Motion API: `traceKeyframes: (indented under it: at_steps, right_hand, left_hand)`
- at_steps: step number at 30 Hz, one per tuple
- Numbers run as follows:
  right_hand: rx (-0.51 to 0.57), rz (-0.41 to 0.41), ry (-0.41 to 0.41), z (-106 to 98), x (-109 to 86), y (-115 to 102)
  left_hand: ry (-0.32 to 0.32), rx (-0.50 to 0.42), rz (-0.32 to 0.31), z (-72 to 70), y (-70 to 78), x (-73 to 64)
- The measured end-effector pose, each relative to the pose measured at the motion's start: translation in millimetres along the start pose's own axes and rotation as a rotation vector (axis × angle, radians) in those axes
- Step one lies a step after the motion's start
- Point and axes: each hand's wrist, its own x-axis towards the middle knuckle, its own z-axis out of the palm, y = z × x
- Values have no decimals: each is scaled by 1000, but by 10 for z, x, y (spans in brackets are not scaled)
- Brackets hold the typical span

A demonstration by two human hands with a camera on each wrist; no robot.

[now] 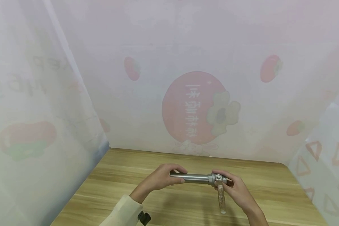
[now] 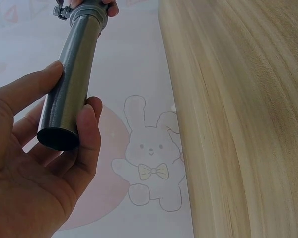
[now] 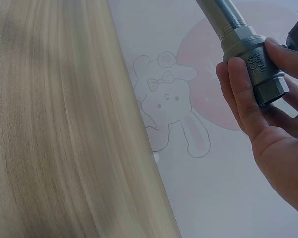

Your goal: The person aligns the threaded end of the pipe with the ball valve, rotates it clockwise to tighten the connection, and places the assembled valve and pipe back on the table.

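Observation:
A shiny steel pipe [image 1: 196,178] is joined end to end with a metal ball valve [image 1: 213,179], both held level above the table. My left hand [image 1: 164,177] grips the pipe's free end, thumb on one side and fingers curled round the other; its dark end face shows in the left wrist view. On the valve body [image 3: 253,64], my right hand [image 3: 273,124] has its thumb and fingers closed round the hex end, where raised lettering shows. The valve's lever handle [image 1: 221,197] points toward me, wrapped in a clear, wrinkled covering.
A wood-grain table [image 1: 124,175] lies below the hands. Pale cloth [image 1: 147,119] with printed persimmons and a rabbit hangs behind its far edge, and more cloth closes off both sides. A dark strapped device [image 1: 144,217] sits at the left sleeve.

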Motion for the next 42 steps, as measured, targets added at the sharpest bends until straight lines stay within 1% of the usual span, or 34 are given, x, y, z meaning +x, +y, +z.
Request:
traceKeyframes:
  at_steps: [6, 16, 21, 29, 32, 39, 42]
  right_hand:
    - [-3, 5, 6, 0, -2, -1]
    - [-2, -5, 8, 3, 15, -8]
    - [0, -6, 7, 0, 11, -7]
    - [-5, 12, 16, -6, -6, -15]
    - [-8, 14, 19, -6, -12, -20]
    - [-1, 9, 17, -13, -11, -16]
    - [-3, 3, 18, -11, -7, -14]
  left_hand:
    - [-8, 14, 13, 6, -7, 7]
    - [-36, -1, -9, -23, -28, -8]
    - [-46, 1, 11, -34, -44, -18]
    - [-45, 36, -5, -41, -41, -18]
    - [-48, 43, 2, -39, -37, -20]
    - [-70, -13, 21, -25, -29, -22]
    - [-62, -12, 28, -27, -28, -26]
